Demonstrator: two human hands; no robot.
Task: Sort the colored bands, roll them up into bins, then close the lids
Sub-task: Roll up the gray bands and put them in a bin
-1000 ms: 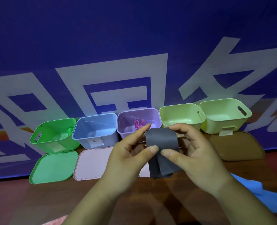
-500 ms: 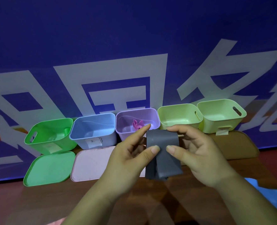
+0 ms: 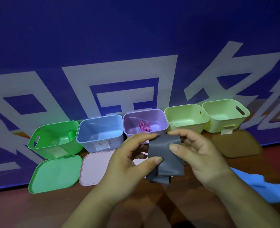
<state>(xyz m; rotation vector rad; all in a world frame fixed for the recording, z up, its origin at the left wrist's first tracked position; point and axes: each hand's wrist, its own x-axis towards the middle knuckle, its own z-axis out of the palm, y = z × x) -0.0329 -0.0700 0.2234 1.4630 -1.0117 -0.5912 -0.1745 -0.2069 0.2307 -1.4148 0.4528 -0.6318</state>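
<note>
Brown table (image 3: 37, 211) bears bins (image 3: 101, 137) before blue banner (image 3: 136, 30)

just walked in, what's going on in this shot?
A person holds a grey band above the table, in front of a row of open bins. The left hand and the right hand each pinch it between thumb and fingers, and its lower part hangs folded. The purple bin has a rolled pink band in it. No lid is on: the green lid, pink lid and brown lid lie flat. A blue band lies unrolled at right.
</note>
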